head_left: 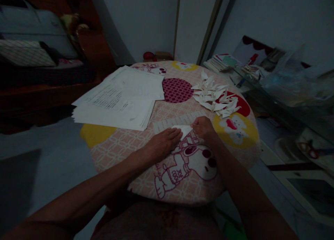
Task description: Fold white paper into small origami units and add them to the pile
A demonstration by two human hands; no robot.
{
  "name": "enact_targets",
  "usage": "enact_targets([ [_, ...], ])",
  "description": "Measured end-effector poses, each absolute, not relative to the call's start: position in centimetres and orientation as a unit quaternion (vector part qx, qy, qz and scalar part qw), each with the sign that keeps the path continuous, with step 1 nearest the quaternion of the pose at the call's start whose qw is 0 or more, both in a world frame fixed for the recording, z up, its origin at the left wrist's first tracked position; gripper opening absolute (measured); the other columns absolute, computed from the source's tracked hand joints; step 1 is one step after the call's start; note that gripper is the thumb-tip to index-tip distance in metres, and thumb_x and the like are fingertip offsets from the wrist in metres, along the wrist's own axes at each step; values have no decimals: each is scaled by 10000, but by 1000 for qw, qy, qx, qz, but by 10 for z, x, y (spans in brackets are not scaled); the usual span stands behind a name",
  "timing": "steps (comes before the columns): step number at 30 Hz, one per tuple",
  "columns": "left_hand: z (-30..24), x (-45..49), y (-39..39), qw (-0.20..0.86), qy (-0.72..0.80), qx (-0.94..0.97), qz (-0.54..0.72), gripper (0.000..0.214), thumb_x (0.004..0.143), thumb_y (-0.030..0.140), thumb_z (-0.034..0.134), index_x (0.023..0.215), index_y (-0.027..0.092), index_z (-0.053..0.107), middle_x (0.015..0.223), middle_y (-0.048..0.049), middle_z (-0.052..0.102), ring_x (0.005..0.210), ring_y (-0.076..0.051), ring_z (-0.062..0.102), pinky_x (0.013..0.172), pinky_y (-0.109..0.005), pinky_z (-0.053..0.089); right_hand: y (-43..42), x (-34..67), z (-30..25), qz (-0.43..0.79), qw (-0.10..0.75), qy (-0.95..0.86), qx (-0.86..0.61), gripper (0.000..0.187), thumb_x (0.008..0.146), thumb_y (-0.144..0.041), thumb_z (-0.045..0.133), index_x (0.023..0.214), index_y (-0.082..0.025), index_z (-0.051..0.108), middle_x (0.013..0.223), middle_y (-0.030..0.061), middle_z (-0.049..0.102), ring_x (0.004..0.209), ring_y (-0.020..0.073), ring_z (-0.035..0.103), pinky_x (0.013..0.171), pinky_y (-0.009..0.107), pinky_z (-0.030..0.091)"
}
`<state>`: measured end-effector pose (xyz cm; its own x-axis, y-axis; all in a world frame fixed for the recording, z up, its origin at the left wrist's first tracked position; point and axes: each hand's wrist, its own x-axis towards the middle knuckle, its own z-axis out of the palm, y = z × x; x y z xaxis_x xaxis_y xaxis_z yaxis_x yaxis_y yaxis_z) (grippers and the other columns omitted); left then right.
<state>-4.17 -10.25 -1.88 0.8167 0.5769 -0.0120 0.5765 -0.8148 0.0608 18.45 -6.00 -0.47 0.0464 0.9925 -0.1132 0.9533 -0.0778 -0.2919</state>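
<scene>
A small folded piece of white paper [184, 131] lies on the cloth-covered round table [114, 160] in front of me. My left hand [164, 144] rests flat on its left part, fingers stretched out and pressing down. At the paper's right end, my right hand [205, 128] is closed, its thumb and fingers pinching the corner. Several folded white paper figures [214, 95], which look like paper cranes, are heaped beyond my right hand.
A thick stack of printed sheets [120, 100] covers the table's left back. To the right, a glass-topped stand [276, 97] bears a plastic bag [300, 81] and papers, with scissors [309, 149] below. A wooden seat [96, 48] stands at the left.
</scene>
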Motion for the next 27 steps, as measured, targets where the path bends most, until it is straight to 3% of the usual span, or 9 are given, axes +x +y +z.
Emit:
enact_targets([
  [5, -15, -42, -102, 38, 304, 952, 1, 503, 1041, 200, 333, 1532, 120, 411, 1580, -127, 448, 1472, -230, 407, 1205, -376, 321, -59, 190, 0, 106, 138, -664, -727, 112, 787, -181, 693, 685, -147, 723, 745, 124, 722, 701, 204, 639, 663, 296, 437],
  [8, -17, -42, -102, 38, 301, 953, 11, 499, 1038, 197, 347, 1524, 119, 427, 1576, -133, 453, 1462, -238, 424, 1202, -381, 330, -64, 188, 10, 80, 200, -666, -714, 97, 796, -132, 635, 761, -148, 724, 786, 93, 718, 762, 200, 638, 713, 294, 456],
  [12, -21, -41, -101, 34, 302, 952, 28, 485, 1040, 200, 363, 1512, 125, 448, 1563, -135, 468, 1458, -244, 431, 1203, -394, 335, -72, 170, 14, 152, 289, -760, -562, 141, 828, -125, 587, 840, -151, 725, 843, 56, 720, 778, 159, 633, 744, 262, 465],
  [18, -20, -41, -102, 41, 300, 953, 29, 489, 1028, 165, 374, 1506, 102, 455, 1556, -152, 472, 1451, -251, 441, 1202, -390, 351, -59, 160, -4, 293, 190, -722, -598, 107, 751, -90, 634, 769, -151, 721, 690, 6, 687, 613, 125, 598, 609, 231, 435],
  [21, -21, -40, -101, 46, 300, 952, 38, 481, 1031, 163, 368, 1498, 97, 461, 1549, -159, 480, 1450, -250, 443, 1203, -398, 355, -49, 159, -5, 271, 161, -708, -632, 53, 773, -157, 671, 747, -144, 714, 681, 15, 685, 624, 128, 603, 595, 229, 418],
  [27, -23, -55, -88, 124, 269, 952, 73, 466, 999, 113, 402, 1452, 93, 511, 1546, -159, 488, 1453, -206, 439, 1209, -334, 358, -41, 144, -1, 166, 105, -735, -649, 207, 771, -343, 726, 708, -148, 699, 752, 90, 721, 702, 181, 640, 625, 270, 427],
])
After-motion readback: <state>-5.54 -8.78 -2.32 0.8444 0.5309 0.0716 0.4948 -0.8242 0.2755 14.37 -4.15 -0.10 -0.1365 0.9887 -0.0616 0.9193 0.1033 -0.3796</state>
